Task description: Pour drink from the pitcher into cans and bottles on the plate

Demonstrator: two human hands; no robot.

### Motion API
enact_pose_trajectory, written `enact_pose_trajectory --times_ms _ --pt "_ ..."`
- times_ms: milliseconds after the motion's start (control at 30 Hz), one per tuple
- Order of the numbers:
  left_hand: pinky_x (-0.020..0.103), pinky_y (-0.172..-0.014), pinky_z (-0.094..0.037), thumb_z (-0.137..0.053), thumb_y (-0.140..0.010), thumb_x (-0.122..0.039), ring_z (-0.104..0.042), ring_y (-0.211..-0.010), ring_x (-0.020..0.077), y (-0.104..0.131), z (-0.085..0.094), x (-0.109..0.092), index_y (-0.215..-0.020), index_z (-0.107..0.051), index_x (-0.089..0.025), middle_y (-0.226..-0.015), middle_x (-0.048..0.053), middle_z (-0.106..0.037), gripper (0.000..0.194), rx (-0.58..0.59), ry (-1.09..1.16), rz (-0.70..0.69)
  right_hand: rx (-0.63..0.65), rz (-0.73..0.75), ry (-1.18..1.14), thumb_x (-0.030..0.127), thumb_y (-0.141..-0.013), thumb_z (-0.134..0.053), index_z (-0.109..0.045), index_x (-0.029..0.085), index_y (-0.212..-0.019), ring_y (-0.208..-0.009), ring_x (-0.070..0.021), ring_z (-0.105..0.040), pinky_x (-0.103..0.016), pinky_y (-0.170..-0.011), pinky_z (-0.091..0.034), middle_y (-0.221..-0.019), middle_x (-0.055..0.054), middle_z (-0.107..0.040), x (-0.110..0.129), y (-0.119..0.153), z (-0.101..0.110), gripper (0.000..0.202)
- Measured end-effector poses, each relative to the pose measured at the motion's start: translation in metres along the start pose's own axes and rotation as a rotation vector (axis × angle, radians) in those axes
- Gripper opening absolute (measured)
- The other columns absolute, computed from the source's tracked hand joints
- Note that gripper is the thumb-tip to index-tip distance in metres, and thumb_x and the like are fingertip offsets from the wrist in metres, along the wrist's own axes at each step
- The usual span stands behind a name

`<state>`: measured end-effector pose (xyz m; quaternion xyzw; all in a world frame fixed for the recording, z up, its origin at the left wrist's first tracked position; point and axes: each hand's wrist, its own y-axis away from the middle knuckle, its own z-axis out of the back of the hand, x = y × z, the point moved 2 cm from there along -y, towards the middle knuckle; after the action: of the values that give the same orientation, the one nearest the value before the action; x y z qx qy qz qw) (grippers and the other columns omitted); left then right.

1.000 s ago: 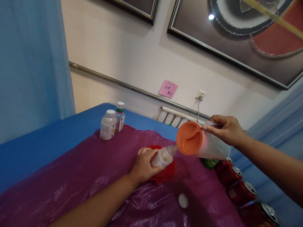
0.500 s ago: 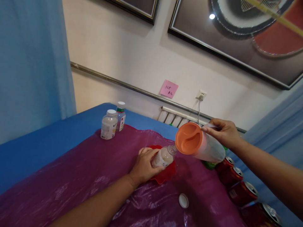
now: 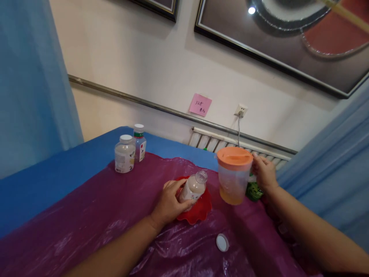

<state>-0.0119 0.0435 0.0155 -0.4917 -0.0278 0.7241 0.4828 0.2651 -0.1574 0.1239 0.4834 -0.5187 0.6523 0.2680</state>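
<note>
My left hand (image 3: 173,202) is wrapped round a clear labelled bottle (image 3: 193,187), uncapped and tilted to the right, with pale liquid inside. Under the bottle is a red scalloped dish (image 3: 203,209). In my right hand (image 3: 263,171) is the handle of a translucent pitcher (image 3: 234,179) with an orange lid. The pitcher hangs nearly upright to the right of the bottle, apart from it, a little yellowish liquid at its bottom. A white cap (image 3: 222,242) lies on the purple plastic sheet (image 3: 129,215) nearer to me.
Two capped bottles, a wide one (image 3: 125,154) and a slimmer one (image 3: 140,144), stand at the back left. Behind my right hand is a green object (image 3: 253,191). Red cans at the right are mostly hidden by my forearm. A radiator (image 3: 211,143) runs along the wall.
The pitcher has swung from tipped with its lid at the bottle's mouth to nearly upright, away from the bottle. My left hand keeps the bottle, now tilted somewhat more upright.
</note>
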Motion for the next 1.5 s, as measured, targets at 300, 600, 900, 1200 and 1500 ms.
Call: enact_pose_trajectory --times_ms 300,600,900,1200,1500 --pt "0.047 -0.097 -0.051 -0.082 -0.067 -0.043 -0.063 -0.11 0.0299 -0.002 0.001 0.005 -0.121 -0.065 -0.023 -0.118 0.009 -0.071 0.06 -0.03 -0.008 0.02 -0.163 -0.124 -0.187 0.062 -0.069 -0.077 -0.038 0.024 -0.06 -0.039 -0.005 -0.023 -0.021 -0.036 -0.02 -0.048 0.012 -0.031 -0.067 0.024 0.001 0.055" --pt "0.046 -0.097 -0.052 -0.079 -0.07 -0.042 -0.065 -0.11 0.029 -0.004 0.0 0.008 -0.127 -0.062 -0.025 -0.12 0.007 -0.07 0.062 -0.014 0.024 0.053 -0.231 -0.145 -0.204 0.064 -0.068 -0.077 -0.044 0.021 -0.061 -0.042 -0.0053 -0.031 -0.02 -0.04 -0.027 -0.05 0.011 -0.037 -0.088 0.031 0.015 0.054" --pt "0.049 -0.101 -0.051 -0.079 -0.07 -0.047 -0.065 -0.113 0.0299 -0.004 -0.001 0.013 -0.128 -0.06 -0.024 -0.122 0.009 -0.068 0.065 -0.006 0.022 0.081 -0.235 -0.134 -0.055 0.075 -0.071 -0.067 -0.057 0.019 -0.067 -0.047 -0.0093 -0.046 -0.024 -0.047 -0.042 -0.057 0.006 -0.052 -0.094 0.036 0.02 0.057" --pt "0.048 -0.1 -0.053 -0.076 -0.072 -0.053 -0.067 -0.112 0.0297 -0.007 0.0 0.01 -0.128 -0.06 -0.023 -0.123 0.009 -0.07 0.066 -0.031 0.135 0.144 -0.365 0.043 0.192 0.052 -0.08 -0.07 -0.061 0.022 -0.105 -0.093 -0.0216 -0.062 -0.034 -0.083 -0.05 -0.104 -0.005 -0.066 -0.067 0.11 0.053 0.04" --pt "0.044 -0.097 -0.056 -0.077 -0.073 -0.052 -0.069 -0.11 0.028 -0.006 -0.011 0.023 -0.133 -0.055 -0.019 -0.127 0.013 -0.069 0.072 -0.022 0.332 0.217 0.677 -0.074 0.696 0.036 -0.083 -0.07 -0.065 0.023 -0.128 -0.129 -0.0319 -0.055 -0.05 -0.112 -0.04 -0.136 -0.012 -0.063 -0.06 0.23 0.014 0.047"
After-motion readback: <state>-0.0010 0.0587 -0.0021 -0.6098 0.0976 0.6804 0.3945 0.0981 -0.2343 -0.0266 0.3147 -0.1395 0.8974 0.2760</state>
